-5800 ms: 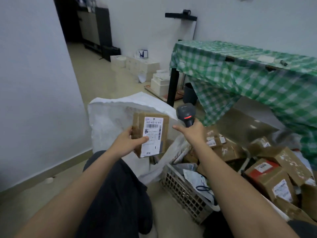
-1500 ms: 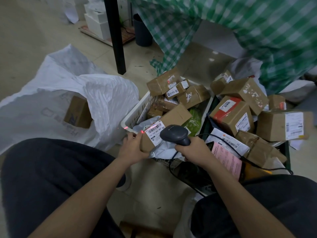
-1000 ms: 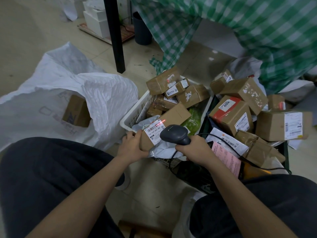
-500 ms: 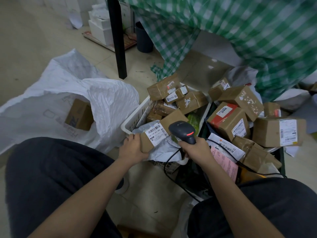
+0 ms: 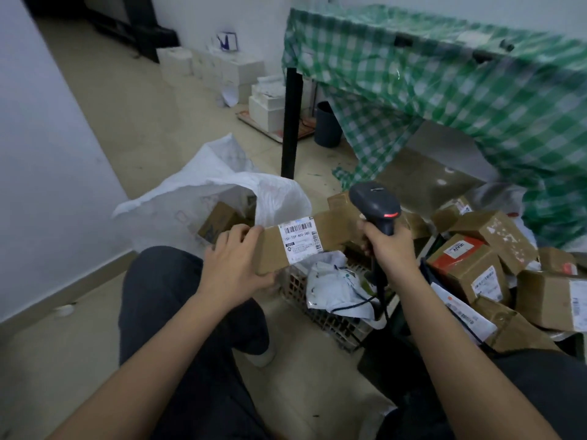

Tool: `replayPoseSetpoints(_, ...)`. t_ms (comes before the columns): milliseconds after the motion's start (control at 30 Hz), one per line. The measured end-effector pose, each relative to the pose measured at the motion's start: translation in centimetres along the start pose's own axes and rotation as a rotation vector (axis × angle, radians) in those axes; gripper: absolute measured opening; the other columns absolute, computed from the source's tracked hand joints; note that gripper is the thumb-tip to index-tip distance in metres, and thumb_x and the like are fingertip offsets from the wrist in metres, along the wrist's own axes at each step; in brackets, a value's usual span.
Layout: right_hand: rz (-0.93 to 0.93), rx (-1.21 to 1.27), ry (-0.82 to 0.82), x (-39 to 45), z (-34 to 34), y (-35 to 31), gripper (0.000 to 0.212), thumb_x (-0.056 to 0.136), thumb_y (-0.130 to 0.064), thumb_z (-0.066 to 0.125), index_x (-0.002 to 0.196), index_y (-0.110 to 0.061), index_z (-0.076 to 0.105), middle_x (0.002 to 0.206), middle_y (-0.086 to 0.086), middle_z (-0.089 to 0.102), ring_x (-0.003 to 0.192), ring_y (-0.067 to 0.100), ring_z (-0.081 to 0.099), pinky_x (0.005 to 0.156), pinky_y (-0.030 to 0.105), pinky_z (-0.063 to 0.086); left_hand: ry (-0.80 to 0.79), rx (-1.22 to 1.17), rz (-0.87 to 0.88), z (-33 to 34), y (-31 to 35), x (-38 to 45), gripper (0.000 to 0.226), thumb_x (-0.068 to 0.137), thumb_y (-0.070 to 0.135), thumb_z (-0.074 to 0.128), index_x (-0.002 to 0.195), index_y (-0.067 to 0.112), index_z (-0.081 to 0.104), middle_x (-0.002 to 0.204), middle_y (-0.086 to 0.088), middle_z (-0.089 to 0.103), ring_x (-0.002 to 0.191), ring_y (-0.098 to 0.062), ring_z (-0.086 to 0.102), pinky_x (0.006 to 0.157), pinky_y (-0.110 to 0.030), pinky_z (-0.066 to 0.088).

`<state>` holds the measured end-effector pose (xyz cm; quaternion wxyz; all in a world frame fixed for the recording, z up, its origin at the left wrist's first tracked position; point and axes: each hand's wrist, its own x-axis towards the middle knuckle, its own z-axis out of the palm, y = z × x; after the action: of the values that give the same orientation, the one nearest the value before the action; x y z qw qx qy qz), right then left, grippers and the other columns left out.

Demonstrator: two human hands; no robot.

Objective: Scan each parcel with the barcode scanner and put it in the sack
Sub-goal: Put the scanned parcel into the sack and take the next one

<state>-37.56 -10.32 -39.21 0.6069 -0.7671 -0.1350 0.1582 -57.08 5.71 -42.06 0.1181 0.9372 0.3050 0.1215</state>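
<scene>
My left hand [image 5: 233, 265] grips the near end of a long brown cardboard parcel [image 5: 330, 233] with a white barcode label on top, held above the basket. My right hand [image 5: 389, 246] holds the dark barcode scanner [image 5: 374, 204] upright by its handle, just right of the parcel; a red light shows on its head. The white woven sack [image 5: 222, 185] lies open on the floor to the left, behind the parcel, with a brown box [image 5: 219, 222] inside it.
A white plastic basket [image 5: 324, 312] holding poly mailers sits under the parcel. Several cardboard parcels [image 5: 476, 268] are piled at the right. A green-checked table [image 5: 444, 74] with a black leg stands behind. White boxes line the far wall. My dark-trousered knees fill the foreground.
The parcel has been lifted out of the basket and swung left toward the sack. The scanner has come up and tipped upright. The camera has tilted upward.
</scene>
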Motion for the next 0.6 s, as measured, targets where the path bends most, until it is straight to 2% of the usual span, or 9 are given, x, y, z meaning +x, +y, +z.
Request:
replayPoseSetpoints(67,-0.02,0.017,-0.04,-0.1,1.6,-1.3,0.016,0.085,-0.022,0.07,0.077,-0.011,0.06,0.064,0.005,0.058,0.06,0.017,0.055,0.062,0.03,0.045,0.059,0.033,-0.048,-2.1,-1.7,-1.8,0.085,0.068,0.058,0.067,0.141,0.03,0.034,0.138,0.0,0.039,0.124,-0.026,0.04,0.092,-0.043,0.037)
replayPoseSetpoints(200,-0.038,0.043,-0.093,0.1,5.8,-3.6,0.021,0.086,-0.018,0.069,0.07,-0.012,0.058,0.056,0.002,0.055,0.045,0.006,0.053,0.045,0.016,0.042,0.213,0.117,-0.16,-5.6,-5.3,-4.7,0.081,0.056,0.057,0.058,0.13,0.026,0.047,0.124,-0.004,0.052,0.109,-0.031,0.048,0.081,-0.043,0.038)
replayPoseSetpoints(300,-0.054,0.044,-0.158,0.8,9.3,-4.4,0.016,0.087,-0.021,0.069,0.078,-0.011,0.059,0.064,0.005,0.059,0.056,0.013,0.055,0.054,0.023,0.045,0.322,0.168,-0.213,-7.3,-7.8,-6.1,0.079,0.051,0.054,0.064,0.124,0.024,0.053,0.116,-0.006,0.057,0.101,-0.035,0.054,0.076,-0.044,0.04)
replayPoseSetpoints(400,-0.063,0.009,-0.203,1.5,12.9,-4.5,0.022,0.082,-0.028,0.074,0.086,-0.01,0.063,0.069,0.005,0.062,0.064,0.017,0.06,0.063,0.031,0.049,0.362,0.214,-0.271,-8.1,-10.2,-6.5,0.075,0.052,0.045,0.073,0.122,0.025,0.053,0.117,-0.005,0.055,0.101,-0.035,0.054,0.075,-0.043,0.04)
replayPoseSetpoints(600,-0.092,-0.052,-0.204,3.9,18.1,-5.1,0.027,0.075,-0.029,0.081,0.082,-0.013,0.06,0.077,0.006,0.064,0.072,0.02,0.061,0.07,0.037,0.051,0.321,0.105,-0.384,-7.1,-13.1,-2.1,0.08,0.065,0.044,0.074,0.136,0.025,0.043,0.131,-0.003,0.046,0.118,-0.03,0.044,0.087,-0.046,0.038)
